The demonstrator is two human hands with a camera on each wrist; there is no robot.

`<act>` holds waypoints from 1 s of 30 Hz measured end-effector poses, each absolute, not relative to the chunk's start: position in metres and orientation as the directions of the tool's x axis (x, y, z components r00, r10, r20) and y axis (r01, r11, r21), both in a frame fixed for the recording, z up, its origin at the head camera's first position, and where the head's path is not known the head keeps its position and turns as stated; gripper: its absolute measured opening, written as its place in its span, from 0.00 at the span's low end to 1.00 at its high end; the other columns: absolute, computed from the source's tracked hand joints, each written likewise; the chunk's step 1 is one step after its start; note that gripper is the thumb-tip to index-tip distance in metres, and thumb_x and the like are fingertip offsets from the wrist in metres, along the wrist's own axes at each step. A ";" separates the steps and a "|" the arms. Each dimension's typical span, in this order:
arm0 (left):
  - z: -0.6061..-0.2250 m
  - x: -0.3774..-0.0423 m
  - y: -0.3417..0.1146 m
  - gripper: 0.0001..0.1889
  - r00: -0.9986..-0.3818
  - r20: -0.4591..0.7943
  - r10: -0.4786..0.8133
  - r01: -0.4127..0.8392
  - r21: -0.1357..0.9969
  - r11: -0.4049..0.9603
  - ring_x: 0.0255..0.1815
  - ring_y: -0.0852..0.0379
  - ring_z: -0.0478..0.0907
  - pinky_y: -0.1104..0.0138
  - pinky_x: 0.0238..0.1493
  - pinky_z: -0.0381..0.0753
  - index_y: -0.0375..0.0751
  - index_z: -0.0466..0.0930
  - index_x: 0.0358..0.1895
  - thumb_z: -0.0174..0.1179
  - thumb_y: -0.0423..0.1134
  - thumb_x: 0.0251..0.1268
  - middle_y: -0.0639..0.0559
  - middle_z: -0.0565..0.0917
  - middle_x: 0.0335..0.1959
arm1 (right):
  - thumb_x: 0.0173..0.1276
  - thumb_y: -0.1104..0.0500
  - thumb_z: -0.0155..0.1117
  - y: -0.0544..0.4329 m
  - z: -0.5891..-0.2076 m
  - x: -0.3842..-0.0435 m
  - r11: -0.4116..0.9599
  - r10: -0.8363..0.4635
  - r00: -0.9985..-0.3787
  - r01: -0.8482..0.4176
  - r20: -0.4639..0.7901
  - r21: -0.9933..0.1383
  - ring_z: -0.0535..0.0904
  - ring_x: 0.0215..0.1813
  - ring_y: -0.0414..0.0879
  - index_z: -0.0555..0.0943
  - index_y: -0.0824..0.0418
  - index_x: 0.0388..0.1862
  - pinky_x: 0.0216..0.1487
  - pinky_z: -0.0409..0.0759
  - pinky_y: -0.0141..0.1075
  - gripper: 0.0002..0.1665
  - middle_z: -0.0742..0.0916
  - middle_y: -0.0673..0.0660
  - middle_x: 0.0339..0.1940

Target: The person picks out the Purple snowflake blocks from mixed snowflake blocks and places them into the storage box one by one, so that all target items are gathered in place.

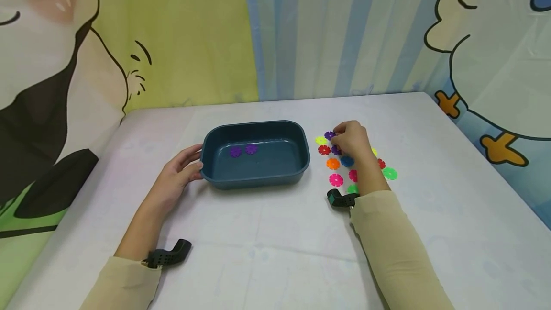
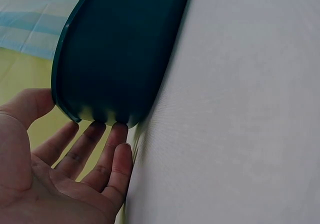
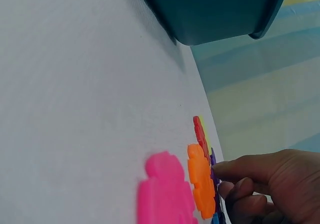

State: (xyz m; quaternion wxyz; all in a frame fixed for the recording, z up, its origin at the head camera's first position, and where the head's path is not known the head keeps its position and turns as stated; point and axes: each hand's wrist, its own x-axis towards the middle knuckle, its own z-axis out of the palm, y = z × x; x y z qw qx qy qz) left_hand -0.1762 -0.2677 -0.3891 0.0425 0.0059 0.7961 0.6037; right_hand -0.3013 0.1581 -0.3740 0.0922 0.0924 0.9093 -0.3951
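Purple disc (image 1: pixel 329 135) lies at bent right hand (image 1: pixel 354 138), grip unclear; spread left hand (image 1: pixel 174 176) touches tub (image 1: pixel 254 183).

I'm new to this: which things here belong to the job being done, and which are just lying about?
Apparently in the job:
left hand, touching the dark teal tub
two purple discs inside
right hand, fingers at the loose purple discs

Apparently just about:
orange disc and other-coloured discs, though perhaps wanted later
printed backdrop

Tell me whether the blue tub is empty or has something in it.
Not empty, but far from full: two purple discs lie inside the tub, most of its floor bare.
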 end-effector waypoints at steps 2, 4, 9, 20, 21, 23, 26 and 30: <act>-0.389 -0.176 -0.267 0.32 -0.996 -0.066 0.059 -0.048 0.962 0.268 0.54 0.65 0.81 0.74 0.55 0.83 0.48 0.60 0.81 0.55 0.49 0.80 0.41 0.67 0.78 | 0.74 0.60 0.65 0.158 -0.375 -0.302 0.682 0.099 -0.965 0.243 -0.242 -0.690 0.78 0.53 0.58 0.77 0.62 0.69 0.63 0.83 0.48 0.26 0.80 0.67 0.61; -0.390 -0.176 -0.267 0.32 -0.996 -0.070 0.059 -0.052 0.962 0.267 0.55 0.65 0.81 0.74 0.55 0.83 0.49 0.60 0.81 0.55 0.50 0.80 0.41 0.67 0.78 | 0.74 0.59 0.66 0.158 -0.376 -0.302 0.691 0.103 -0.964 0.246 -0.245 -0.680 0.78 0.54 0.58 0.77 0.62 0.69 0.63 0.83 0.48 0.26 0.80 0.67 0.62; -0.390 -0.176 -0.266 0.32 -0.996 -0.065 0.059 -0.046 0.960 0.277 0.56 0.64 0.81 0.73 0.55 0.83 0.49 0.60 0.81 0.55 0.50 0.80 0.41 0.67 0.78 | 0.74 0.57 0.66 0.156 -0.376 -0.303 0.680 0.113 -0.960 0.262 -0.256 -0.684 0.78 0.53 0.57 0.78 0.61 0.68 0.61 0.84 0.46 0.25 0.80 0.67 0.61; -0.390 -0.174 -0.267 0.31 -0.997 -0.043 0.063 -0.024 0.963 0.269 0.54 0.66 0.81 0.73 0.54 0.83 0.47 0.60 0.81 0.55 0.48 0.81 0.39 0.68 0.77 | 0.72 0.59 0.69 0.154 -0.374 -0.301 0.681 0.099 -0.966 0.240 -0.238 -0.692 0.79 0.53 0.58 0.75 0.61 0.64 0.60 0.85 0.48 0.24 0.80 0.66 0.59; -0.390 -0.174 -0.267 0.31 -0.997 -0.043 0.064 -0.024 0.963 0.269 0.54 0.66 0.81 0.73 0.54 0.83 0.46 0.60 0.81 0.55 0.48 0.81 0.39 0.68 0.77 | 0.72 0.59 0.69 0.154 -0.374 -0.301 0.682 0.097 -0.966 0.240 -0.239 -0.691 0.79 0.54 0.59 0.75 0.60 0.64 0.60 0.85 0.49 0.24 0.80 0.66 0.59; -0.390 -0.175 -0.267 0.32 -0.997 -0.044 0.062 -0.026 0.962 0.271 0.54 0.65 0.81 0.73 0.54 0.83 0.47 0.60 0.81 0.55 0.48 0.81 0.39 0.68 0.77 | 0.72 0.58 0.69 0.154 -0.374 -0.301 0.682 0.092 -0.966 0.239 -0.244 -0.691 0.78 0.56 0.60 0.75 0.59 0.64 0.61 0.84 0.49 0.24 0.79 0.66 0.60; -0.391 -0.174 -0.266 0.32 -0.997 -0.047 0.056 -0.030 0.961 0.274 0.55 0.65 0.81 0.73 0.54 0.83 0.47 0.60 0.81 0.55 0.49 0.81 0.39 0.68 0.77 | 0.71 0.59 0.70 0.154 -0.374 -0.300 0.675 0.087 -0.965 0.240 -0.247 -0.698 0.77 0.57 0.61 0.75 0.59 0.64 0.61 0.84 0.50 0.24 0.79 0.67 0.61; -0.391 -0.175 -0.266 0.32 -0.997 -0.052 0.050 -0.036 0.960 0.279 0.55 0.64 0.81 0.74 0.54 0.83 0.48 0.60 0.81 0.55 0.50 0.80 0.40 0.68 0.77 | 0.72 0.59 0.69 0.156 -0.374 -0.300 0.653 0.083 -0.966 0.237 -0.243 -0.719 0.79 0.57 0.61 0.76 0.58 0.63 0.61 0.84 0.51 0.23 0.79 0.66 0.61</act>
